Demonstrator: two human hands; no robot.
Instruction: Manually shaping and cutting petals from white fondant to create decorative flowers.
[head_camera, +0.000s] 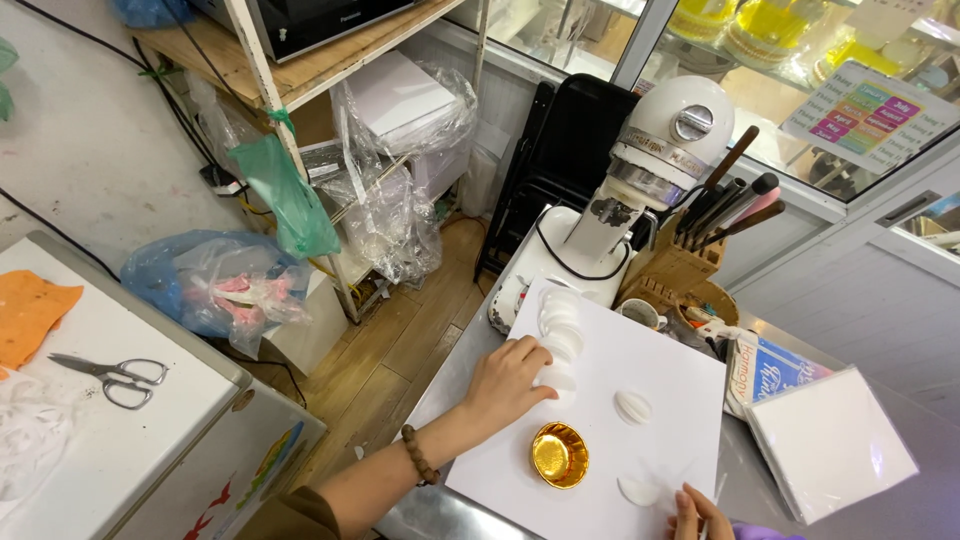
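Looking down at a white board (650, 390) laid across a metal counter in the lower middle of the frame. The left hand (508, 378) lies flat, palm down, at the board's left edge, fingers loosely spread and the tips resting on a white round piece (557, 380); it presses on it more than it grips it. That piece sits at the bottom of a row of white rounds (560, 318) running up toward the top left corner of the board. Just below the hand, close but not touching, stands a shiny gold foil cup (559, 455), open side up.

The right hand (697, 512) only peeks in at the bottom edge, right of centre, fingers curled near another white round (638, 491). Too much of it is cut off, so I can't tell if it's actually pinching anything. One more ribbed white piece (632, 406) sits alone mid-board.

Around it: a white stand mixer (655, 150) at upper centre, a wooden knife block (690, 262) beside it, a stack of white sheets (830, 440) on the right, and scissors (112, 374) on the white surface at far left.
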